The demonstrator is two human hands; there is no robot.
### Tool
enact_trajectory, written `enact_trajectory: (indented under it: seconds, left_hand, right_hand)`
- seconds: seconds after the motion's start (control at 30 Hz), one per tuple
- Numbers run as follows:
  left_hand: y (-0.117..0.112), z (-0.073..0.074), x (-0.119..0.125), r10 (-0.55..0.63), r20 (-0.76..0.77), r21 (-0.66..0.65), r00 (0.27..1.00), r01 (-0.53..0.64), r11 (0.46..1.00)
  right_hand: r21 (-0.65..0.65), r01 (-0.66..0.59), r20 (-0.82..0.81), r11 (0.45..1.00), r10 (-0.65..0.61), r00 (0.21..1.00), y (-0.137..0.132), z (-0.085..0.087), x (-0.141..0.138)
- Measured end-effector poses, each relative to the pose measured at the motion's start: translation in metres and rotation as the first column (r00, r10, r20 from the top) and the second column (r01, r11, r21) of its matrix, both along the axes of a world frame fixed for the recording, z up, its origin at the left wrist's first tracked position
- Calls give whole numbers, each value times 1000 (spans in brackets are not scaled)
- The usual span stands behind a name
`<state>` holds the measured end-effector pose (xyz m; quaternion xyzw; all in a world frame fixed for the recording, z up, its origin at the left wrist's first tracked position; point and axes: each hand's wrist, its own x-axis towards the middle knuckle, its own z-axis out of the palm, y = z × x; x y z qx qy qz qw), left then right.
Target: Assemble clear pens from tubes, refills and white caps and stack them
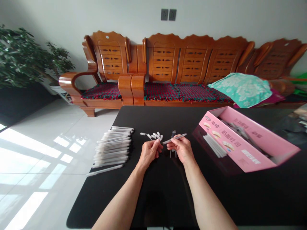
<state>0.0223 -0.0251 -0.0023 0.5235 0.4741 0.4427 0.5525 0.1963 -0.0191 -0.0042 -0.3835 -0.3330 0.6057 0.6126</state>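
Observation:
My right hand (181, 148) is closed around a slim, translucent pen (181, 136), which tilts up to the right. Its lower left end points at my left hand (150, 152), whose thumb and fingers are pinched together; whatever lies between them is too small to make out. Just beyond the left fingertips, several short white pen caps (154, 135) lie in a loose pile. Thin sticks with dark ends (174, 132) pass beneath my right hand, mostly hidden by it. To the left, many pens (112, 147) lie side by side in a long row, dark ends facing right.
A pink box (240, 145) with an open top stands on the right of the black table (168, 191), holding greyish items. Several white sticks (214, 146) lie against its near side. Behind are a wooden bench (163, 64), a turquoise pillow (244, 89) and a potted plant (57, 60).

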Motion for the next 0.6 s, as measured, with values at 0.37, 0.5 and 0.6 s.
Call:
enact_trajectory:
  seconds: [0.37, 0.5, 0.6]
  left_hand:
    - [0, 0, 0, 16, 45, 18, 999, -16, 1000]
    - [0, 0, 0, -26, -17, 21, 1000, 26, 999]
    - [1, 2, 1, 17, 42, 24, 999, -18, 1000]
  right_hand:
    - [-1, 9, -2, 1000, -9, 1000, 1, 0, -1]
    - [2, 1, 5, 1000, -1, 1000, 1, 0, 0]
    - [1, 1, 8, 1000, -1, 1000, 1, -1, 0]
